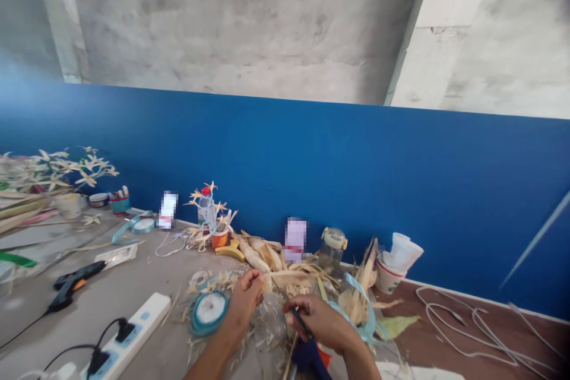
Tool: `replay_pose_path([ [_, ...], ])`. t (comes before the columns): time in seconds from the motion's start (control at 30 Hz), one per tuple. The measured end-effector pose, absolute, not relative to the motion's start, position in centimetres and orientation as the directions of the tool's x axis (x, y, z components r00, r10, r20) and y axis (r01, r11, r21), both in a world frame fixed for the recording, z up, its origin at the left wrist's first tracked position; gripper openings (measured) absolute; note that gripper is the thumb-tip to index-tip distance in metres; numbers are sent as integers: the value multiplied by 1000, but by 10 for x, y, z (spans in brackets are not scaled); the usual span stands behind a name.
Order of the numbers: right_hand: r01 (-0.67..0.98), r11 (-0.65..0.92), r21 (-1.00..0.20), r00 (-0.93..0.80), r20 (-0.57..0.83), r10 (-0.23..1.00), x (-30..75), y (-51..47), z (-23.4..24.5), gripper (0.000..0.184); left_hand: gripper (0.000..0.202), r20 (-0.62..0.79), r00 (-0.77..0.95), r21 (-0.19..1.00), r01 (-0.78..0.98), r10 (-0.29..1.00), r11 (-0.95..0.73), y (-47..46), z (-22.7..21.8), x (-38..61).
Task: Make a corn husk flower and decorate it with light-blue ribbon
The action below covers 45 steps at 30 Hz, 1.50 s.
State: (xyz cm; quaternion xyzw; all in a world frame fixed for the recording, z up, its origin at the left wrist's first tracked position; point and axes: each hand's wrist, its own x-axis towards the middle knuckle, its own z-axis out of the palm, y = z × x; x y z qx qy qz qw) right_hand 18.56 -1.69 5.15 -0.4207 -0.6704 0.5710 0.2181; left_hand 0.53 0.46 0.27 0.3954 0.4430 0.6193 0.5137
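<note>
My left hand (249, 292) pinches the end of a pale, dried husk strip (291, 278), which stretches to the right above a pile of plant scraps. My right hand (314, 317) is just below and right of the strip, its fingers curled round a slim dark tool (300, 322), whose exact kind is unclear. A dark blue object (309, 359) with a red part lies under my right wrist, and I cannot tell whether it joins the tool. Beside my left forearm is a teal ribbon spool (209, 312). Clear plastic wrap (269, 317) lies between my hands.
To the left are a white power strip (138, 332) and a black glue gun (75, 285). Dried husks (256, 252), a lidded jar (333, 246) and paper cups (392, 273) stand along the blue partition (285, 160). White cable (467, 329) coils at right.
</note>
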Motion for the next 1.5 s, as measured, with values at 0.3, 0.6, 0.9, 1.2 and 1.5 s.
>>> replay_pose_path([
  [0.3,238,-22,-971,-495,-141,857,174,-16,53,19,29,81,-126,980,-173,989,-102,1,-1,7],
  [0.6,224,-29,-974,-513,-143,846,174,-15,48,19,28,69,-192,968,-224,979,-112,-1,7,9],
  [0.9,323,45,-945,-607,-170,776,192,-16,49,26,29,308,-400,951,111,863,-288,-1,5,-4],
  [1.2,287,43,-957,-608,-148,780,190,-16,49,27,21,617,-204,719,539,760,-439,-10,4,-3],
  [1.5,177,-41,-983,-615,-143,775,187,-19,61,29,19,683,-122,645,561,720,-518,-11,3,-2],
])
